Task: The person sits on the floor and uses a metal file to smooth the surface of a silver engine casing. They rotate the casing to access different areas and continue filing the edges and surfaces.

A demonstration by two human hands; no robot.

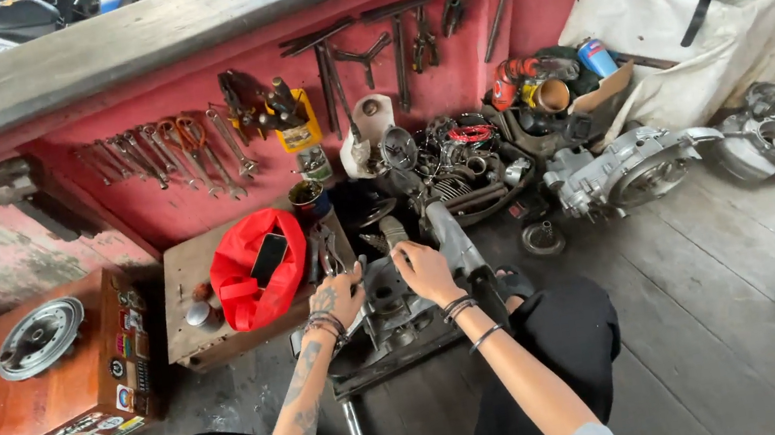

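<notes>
A grey metal engine case (391, 319) lies on the wooden floor between my knees. My left hand (338, 297) rests on its left edge with the fingers curled around the rim. Gripping the top of the same case is my right hand (423, 271), just beside a grey metal tube (453, 239) that runs away from me. Both wrists wear dark bracelets. What the fingers press on under the palms is hidden.
A red bag (255, 275) with a phone on it lies on a low wooden board at left. Wrenches and pliers (190, 154) hang on the red wall. Engine parts (631, 170) crowd the floor at right. A wooden box (40, 383) with a round metal cover stands far left.
</notes>
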